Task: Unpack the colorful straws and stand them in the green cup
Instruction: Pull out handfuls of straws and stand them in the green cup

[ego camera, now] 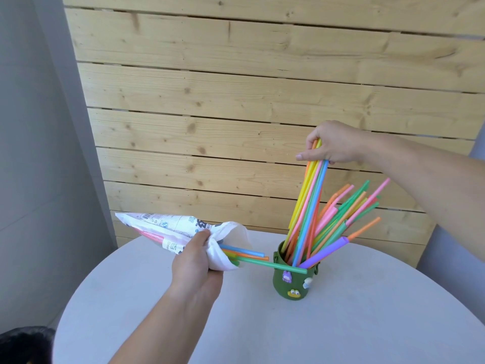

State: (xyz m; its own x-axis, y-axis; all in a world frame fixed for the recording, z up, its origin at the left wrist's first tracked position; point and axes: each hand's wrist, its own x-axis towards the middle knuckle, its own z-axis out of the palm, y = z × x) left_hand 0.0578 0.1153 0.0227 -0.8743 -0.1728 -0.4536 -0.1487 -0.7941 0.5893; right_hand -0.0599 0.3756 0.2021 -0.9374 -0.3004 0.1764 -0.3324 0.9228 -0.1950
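- right hand (331,146) is closed on the tops of a bunch (307,203) of yellow, orange, pink, green and blue straws, held above the cup (292,281); their lower ends sit inside it.
- cup is green, with small figures stuck on its front, standing on the round white table (367,311).
- more straws (349,214) already stand in the cup, leaning right.
- left hand (197,262) is clamped on the open mouth of the bag (168,227), held off the table left of the cup.
- a few straws poke from the bag; a green straw (273,265) reaches across the cup's front.
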